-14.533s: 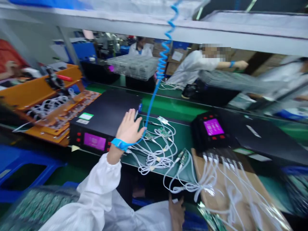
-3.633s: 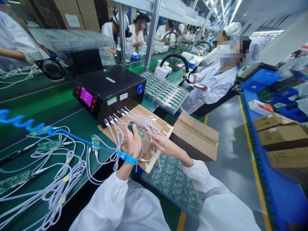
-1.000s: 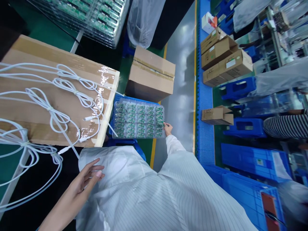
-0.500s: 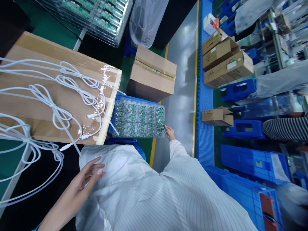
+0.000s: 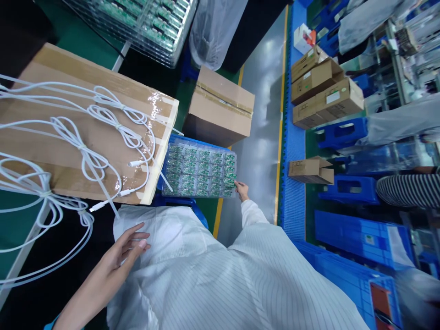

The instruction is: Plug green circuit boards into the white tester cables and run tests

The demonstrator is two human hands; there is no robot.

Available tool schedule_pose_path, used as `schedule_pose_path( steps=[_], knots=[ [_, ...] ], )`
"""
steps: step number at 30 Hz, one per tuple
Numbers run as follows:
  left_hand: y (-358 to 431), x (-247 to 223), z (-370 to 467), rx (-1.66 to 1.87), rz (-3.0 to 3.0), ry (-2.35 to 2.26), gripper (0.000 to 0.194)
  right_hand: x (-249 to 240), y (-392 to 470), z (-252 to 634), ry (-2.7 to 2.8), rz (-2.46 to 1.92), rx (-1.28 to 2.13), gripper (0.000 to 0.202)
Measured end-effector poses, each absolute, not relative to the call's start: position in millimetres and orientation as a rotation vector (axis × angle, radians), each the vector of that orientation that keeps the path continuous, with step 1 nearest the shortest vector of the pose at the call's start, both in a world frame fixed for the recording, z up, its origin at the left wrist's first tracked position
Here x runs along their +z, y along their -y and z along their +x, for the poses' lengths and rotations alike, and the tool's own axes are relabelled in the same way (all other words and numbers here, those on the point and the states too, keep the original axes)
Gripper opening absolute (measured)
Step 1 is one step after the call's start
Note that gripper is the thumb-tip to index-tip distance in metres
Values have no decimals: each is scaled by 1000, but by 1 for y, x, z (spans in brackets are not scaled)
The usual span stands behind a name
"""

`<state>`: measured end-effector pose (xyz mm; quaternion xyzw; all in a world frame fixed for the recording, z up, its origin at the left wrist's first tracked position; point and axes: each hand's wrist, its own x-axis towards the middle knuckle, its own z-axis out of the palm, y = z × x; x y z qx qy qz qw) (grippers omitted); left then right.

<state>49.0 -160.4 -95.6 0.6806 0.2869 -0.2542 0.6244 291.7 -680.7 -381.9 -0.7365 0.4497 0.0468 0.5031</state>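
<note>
My right hand (image 5: pixel 242 190) reaches out to the right edge of a clear plastic tray (image 5: pixel 235 160). Its thumb and finger pinch the end of a small green circuit board (image 5: pixel 230 180) in the tray's outermost column; the fingertips look tiny at this distance. Rows of similar green boards fill the tray's pockets. My left hand (image 5: pixel 129 252) hovers over my white striped smock (image 5: pixel 206 270), holding nothing, its fingers loosely curved and apart. Near it, bundled white cables (image 5: pixel 80 146) lie on a taped cardboard surface (image 5: pixel 137 87), some plug ends hanging past the edge.
A closed carton (image 5: pixel 223 101) stands just beyond the tray. More clear trays of boards (image 5: pixel 154 27) are stacked at the upper left. Across the grey aisle (image 5: pixel 256 91) are open cartons (image 5: pixel 311 169), blue stools (image 5: pixel 347 189) and blue crates (image 5: pixel 360 233).
The view has shifted slightly, so the cables and cartons sit a little further right. At the tray, the board by my right hand seems to lie slightly lower. My left hand stays put.
</note>
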Motion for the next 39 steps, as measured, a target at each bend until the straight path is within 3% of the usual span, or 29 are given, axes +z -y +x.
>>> schedule_pose_path(
  steps=[7, 14, 26, 39],
  knots=[
    [164, -91, 52, -594, 1597, -662, 64, -384, 666, 266, -1114, -1674, 84, 44],
    [161, -91, 49, -593, 1598, -640, 63, -387, 661, 255, -1150, -1610, 103, 25],
    [161, -91, 48, -596, 1620, -616, 64, -371, 681, 231, -1136, -1592, 193, 20],
    [159, -95, 42, -606, 1624, -596, 66, -363, 669, 219, -1038, -2063, 250, 21]
  ],
)
